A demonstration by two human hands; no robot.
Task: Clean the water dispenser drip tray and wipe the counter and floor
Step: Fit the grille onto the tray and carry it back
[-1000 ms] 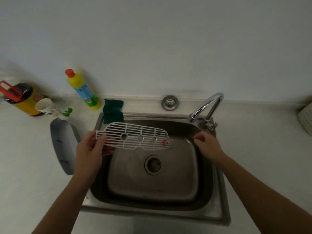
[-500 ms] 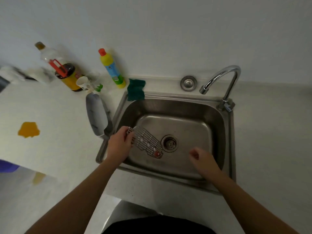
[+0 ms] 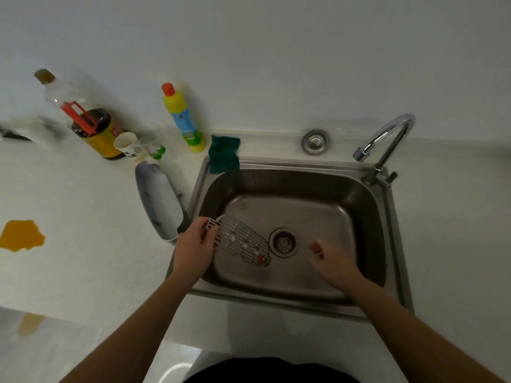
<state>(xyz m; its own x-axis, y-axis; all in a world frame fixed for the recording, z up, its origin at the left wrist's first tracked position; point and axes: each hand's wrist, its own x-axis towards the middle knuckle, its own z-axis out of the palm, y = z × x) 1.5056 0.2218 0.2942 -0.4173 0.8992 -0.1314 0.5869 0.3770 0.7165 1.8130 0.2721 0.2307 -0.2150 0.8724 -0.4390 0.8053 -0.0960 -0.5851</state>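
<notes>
The left hand (image 3: 195, 248) pinches the near-left end of the white drip-tray grille (image 3: 240, 241), fingers curled over its edge; the grille hangs inside the sink (image 3: 367, 205), its long axis running from that hand down and to the right toward the drain (image 3: 284, 242), the far end with a red spot lying just beside the drain; whether that end touches the basin floor cannot be told. The right hand (image 3: 333, 265) hovers over the basin on the other side of the drain, loosely curled and holding nothing, near the grille's free end but apart from it; it is the hand better placed to scrub or to reach the tap (image 3: 387, 139) at the far right corner. The green sponge (image 3: 224, 154) lies draped over the sink's far-left rim, nearer the left hand's side; the grey tray base (image 3: 160, 200) rests on the bench (image 3: 83, 217) just beside the sink; a detergent bottle (image 3: 184, 117) stands behind it. An orange spill (image 3: 20, 234) sits on the bench well to the left; nothing blocks the basin.
</notes>
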